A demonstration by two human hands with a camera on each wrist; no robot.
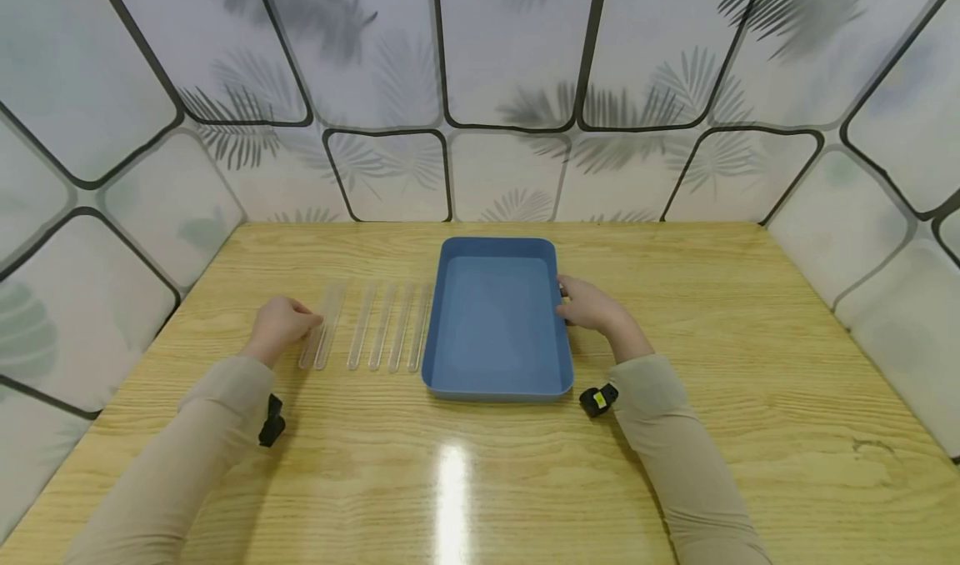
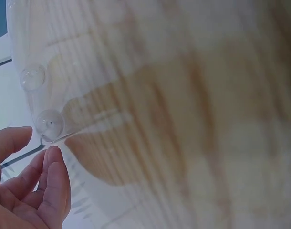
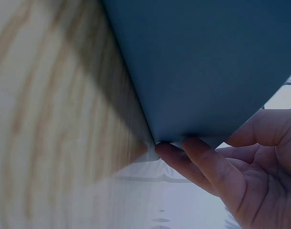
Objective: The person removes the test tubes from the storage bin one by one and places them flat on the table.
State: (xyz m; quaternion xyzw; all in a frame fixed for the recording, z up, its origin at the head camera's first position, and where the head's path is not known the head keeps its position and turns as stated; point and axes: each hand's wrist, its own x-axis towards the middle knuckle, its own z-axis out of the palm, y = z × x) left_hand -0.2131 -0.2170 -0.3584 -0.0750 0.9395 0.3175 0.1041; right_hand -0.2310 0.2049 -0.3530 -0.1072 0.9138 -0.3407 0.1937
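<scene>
Several clear test tubes lie side by side on the table. Beside the leftmost test tube [image 1: 308, 350] is my left hand [image 1: 283, 325], fingertips right at its edge. The left wrist view shows thumb and fingers of that hand apart, close to the rounded tube ends [image 2: 50, 125]. To the right of the tubes, a shallow blue tray [image 1: 497, 386] lies flat with nothing in it. My right hand [image 1: 596, 305] touches the tray's right side. In the right wrist view its fingertips [image 3: 195, 145] rest low against the outer wall [image 3: 198, 71], with the thumb near the rim.
A wooden table [image 1: 360, 482] carries everything, with bare wood in front of the tray and to its right. Patterned panels [image 1: 510, 173] enclose its back and sides. Black wrist cameras [image 1: 597, 400] sit at both cuffs.
</scene>
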